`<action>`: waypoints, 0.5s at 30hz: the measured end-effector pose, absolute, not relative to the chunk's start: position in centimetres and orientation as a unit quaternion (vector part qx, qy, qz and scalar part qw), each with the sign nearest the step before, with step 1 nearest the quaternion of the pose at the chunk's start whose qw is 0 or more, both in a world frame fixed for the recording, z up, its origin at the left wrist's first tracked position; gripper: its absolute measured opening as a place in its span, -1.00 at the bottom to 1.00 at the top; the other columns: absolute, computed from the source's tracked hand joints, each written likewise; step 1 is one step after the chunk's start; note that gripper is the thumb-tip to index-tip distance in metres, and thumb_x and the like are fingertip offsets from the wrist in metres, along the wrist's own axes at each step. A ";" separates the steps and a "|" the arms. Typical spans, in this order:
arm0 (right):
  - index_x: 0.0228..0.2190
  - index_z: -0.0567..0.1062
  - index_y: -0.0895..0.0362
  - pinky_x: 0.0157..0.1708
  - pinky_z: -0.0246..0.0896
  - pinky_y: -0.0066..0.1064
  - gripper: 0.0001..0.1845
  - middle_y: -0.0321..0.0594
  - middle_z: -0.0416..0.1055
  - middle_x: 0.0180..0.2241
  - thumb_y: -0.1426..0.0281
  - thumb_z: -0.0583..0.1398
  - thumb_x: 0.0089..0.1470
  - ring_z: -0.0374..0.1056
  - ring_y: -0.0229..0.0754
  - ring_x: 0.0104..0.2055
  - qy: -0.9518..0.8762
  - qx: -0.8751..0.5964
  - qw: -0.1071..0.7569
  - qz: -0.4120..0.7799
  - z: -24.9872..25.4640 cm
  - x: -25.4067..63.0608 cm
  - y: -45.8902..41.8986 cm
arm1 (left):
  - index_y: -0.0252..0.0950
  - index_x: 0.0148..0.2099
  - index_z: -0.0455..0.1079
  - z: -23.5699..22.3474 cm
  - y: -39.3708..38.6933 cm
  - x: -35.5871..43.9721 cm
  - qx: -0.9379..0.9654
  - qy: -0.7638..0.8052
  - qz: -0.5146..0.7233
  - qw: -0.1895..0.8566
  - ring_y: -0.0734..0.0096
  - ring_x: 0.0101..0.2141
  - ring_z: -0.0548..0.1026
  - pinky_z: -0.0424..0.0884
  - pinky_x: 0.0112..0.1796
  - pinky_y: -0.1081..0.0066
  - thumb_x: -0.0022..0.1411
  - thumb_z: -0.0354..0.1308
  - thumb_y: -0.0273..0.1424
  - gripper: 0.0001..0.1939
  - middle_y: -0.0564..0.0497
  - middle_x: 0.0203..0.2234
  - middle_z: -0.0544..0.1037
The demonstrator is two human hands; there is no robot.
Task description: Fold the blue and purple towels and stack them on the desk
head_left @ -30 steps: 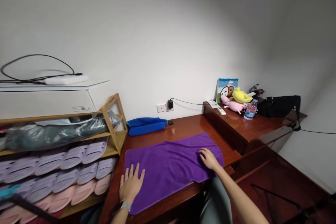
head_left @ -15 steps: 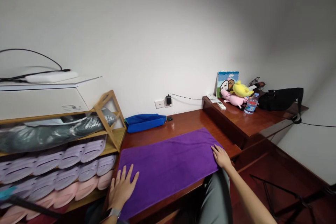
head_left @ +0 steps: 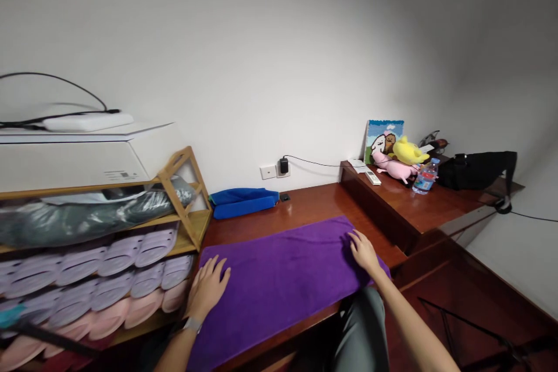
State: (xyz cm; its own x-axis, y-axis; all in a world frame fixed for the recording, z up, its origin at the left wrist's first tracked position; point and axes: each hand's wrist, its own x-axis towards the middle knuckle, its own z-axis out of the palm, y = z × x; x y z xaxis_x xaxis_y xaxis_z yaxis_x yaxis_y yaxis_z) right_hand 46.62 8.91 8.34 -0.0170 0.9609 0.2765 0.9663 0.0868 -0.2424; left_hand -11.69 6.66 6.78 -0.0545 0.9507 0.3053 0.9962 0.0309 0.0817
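Open and unclenched, a left hand (head_left: 208, 289) and right hand (head_left: 364, 253) press a purple towel (head_left: 279, 285) flat on a wooden desk (head_left: 305, 203), the left now further onto the cloth than moments earlier.

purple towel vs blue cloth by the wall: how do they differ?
The purple towel lies spread flat, with the left hand and right hand on it; the blue cloth sits in a thick folded bundle at the back, untouched. The towel covers far more of the desk than the cloth. Both look like soft fabric, on the same wooden desk.
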 end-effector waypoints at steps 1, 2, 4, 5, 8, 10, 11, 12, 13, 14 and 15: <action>0.33 0.42 0.07 0.44 -0.01 -0.22 -0.42 -0.11 0.27 0.40 0.28 -0.08 0.43 0.16 -0.07 0.43 -0.718 -0.674 0.175 0.014 8.5 45.2 10.3 | -0.33 0.32 0.43 7.1 7.6 -11.6 -0.677 -0.722 -0.127 0.064 0.01 0.39 0.31 0.18 0.38 0.05 0.40 -0.13 -0.15 -0.37 -0.25 0.38 0.41; 0.35 0.40 0.03 0.46 -0.06 -0.19 -0.41 -0.15 0.22 0.43 0.24 -0.09 0.45 0.11 -0.07 0.46 -0.722 -0.673 0.155 0.035 8.6 44.0 11.6 | -0.34 0.34 0.41 7.2 8.5 -11.7 -0.670 -0.731 -0.117 0.046 0.00 0.40 0.29 0.17 0.38 0.03 0.40 -0.11 -0.16 -0.37 -0.26 0.39 0.38; 0.40 0.31 -0.08 0.49 -0.18 -0.10 -0.41 -0.24 0.09 0.49 0.14 -0.10 0.48 -0.04 -0.03 0.53 -0.731 -0.671 0.103 0.076 8.2 42.3 14.0 | -0.33 0.38 0.37 7.1 10.2 -12.0 -0.657 -0.746 -0.102 0.023 -0.01 0.41 0.26 0.16 0.38 0.00 0.39 -0.08 -0.15 -0.35 -0.27 0.42 0.34; 0.43 0.26 -0.13 0.49 -0.22 -0.05 -0.40 -0.28 0.02 0.52 0.10 -0.11 0.48 -0.11 -0.01 0.55 -0.731 -0.672 0.075 0.092 7.8 41.8 15.0 | -0.32 0.39 0.35 6.9 10.8 -12.2 -0.653 -0.751 -0.097 0.018 -0.01 0.42 0.26 0.16 0.38 -0.01 0.38 -0.07 -0.15 -0.35 -0.25 0.42 0.33; 0.48 0.10 -0.22 0.50 -0.34 0.00 -0.37 -0.34 -0.11 0.55 0.02 -0.15 0.49 -0.25 -0.01 0.58 -0.718 -0.688 0.023 0.101 6.2 41.5 17.5 | -0.24 0.43 0.31 5.7 12.4 -12.9 -0.647 -0.758 -0.086 0.010 0.02 0.43 0.23 0.10 0.40 -0.03 0.38 -0.05 -0.14 -0.34 -0.19 0.45 0.30; 0.49 0.04 -0.23 0.51 -0.39 -0.01 -0.36 -0.36 -0.16 0.56 0.01 -0.18 0.49 -0.28 -0.03 0.58 -0.707 -0.702 0.012 0.087 5.4 41.8 18.8 | -0.21 0.47 0.25 4.9 13.1 -13.1 -0.648 -0.758 -0.077 0.013 0.02 0.46 0.16 0.04 0.42 -0.04 0.40 -0.08 -0.10 -0.32 -0.17 0.48 0.23; 0.49 0.02 -0.23 0.51 -0.40 -0.01 -0.35 -0.37 -0.18 0.56 0.01 -0.18 0.49 -0.29 -0.03 0.58 -0.701 -0.708 0.009 0.081 5.1 42.1 19.3 | -0.20 0.49 0.21 4.7 13.4 -13.0 -0.647 -0.759 -0.072 0.016 0.00 0.48 0.12 0.01 0.43 -0.05 0.41 -0.10 -0.09 -0.31 -0.17 0.50 0.19; 0.49 0.01 -0.24 0.51 -0.41 -0.01 -0.35 -0.37 -0.19 0.56 0.00 -0.19 0.49 -0.30 -0.03 0.58 -0.696 -0.714 0.004 0.078 5.0 42.3 19.8 | -0.19 0.51 0.16 4.6 13.7 -12.9 -0.645 -0.761 -0.067 0.018 -0.02 0.49 0.08 -0.02 0.43 -0.07 0.42 -0.12 -0.07 -0.29 -0.17 0.51 0.15; 0.50 0.00 -0.24 0.51 -0.41 0.00 -0.35 -0.38 -0.20 0.56 0.00 -0.20 0.48 -0.30 -0.02 0.58 -0.690 -0.719 -0.001 0.075 4.9 42.5 20.2 | -0.18 0.52 0.12 4.6 14.0 -12.8 -0.641 -0.765 -0.061 0.016 -0.05 0.50 0.05 -0.05 0.43 -0.10 0.43 -0.14 -0.05 -0.28 -0.16 0.52 0.11; 0.50 -0.01 -0.24 0.50 -0.42 0.01 -0.34 -0.38 -0.20 0.56 -0.01 -0.21 0.48 -0.31 -0.02 0.59 -0.686 -0.724 -0.004 0.073 4.9 42.7 20.6 | -0.16 0.54 0.09 4.7 14.3 -12.5 -0.634 -0.771 -0.055 0.010 -0.08 0.50 0.02 -0.07 0.43 -0.13 0.43 -0.15 -0.03 -0.27 -0.16 0.53 0.08; 0.50 -0.01 -0.25 0.50 -0.43 0.02 -0.34 -0.39 -0.21 0.56 -0.01 -0.22 0.48 -0.32 -0.01 0.59 -0.683 -0.727 -0.007 0.071 5.0 42.8 21.0 | -0.14 0.55 0.06 4.9 14.6 -12.3 -0.627 -0.778 -0.047 -0.003 -0.11 0.51 0.00 -0.08 0.43 -0.17 0.43 -0.16 -0.01 -0.26 -0.16 0.54 0.05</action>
State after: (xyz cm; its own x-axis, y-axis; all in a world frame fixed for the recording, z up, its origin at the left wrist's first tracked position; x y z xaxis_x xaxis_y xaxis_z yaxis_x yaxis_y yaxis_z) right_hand 42.81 20.96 4.97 0.0563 0.9920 -0.1130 0.9939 -0.0664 -0.0877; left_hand -12.31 14.65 4.89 -0.2139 0.9753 0.0547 0.9748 0.2095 0.0765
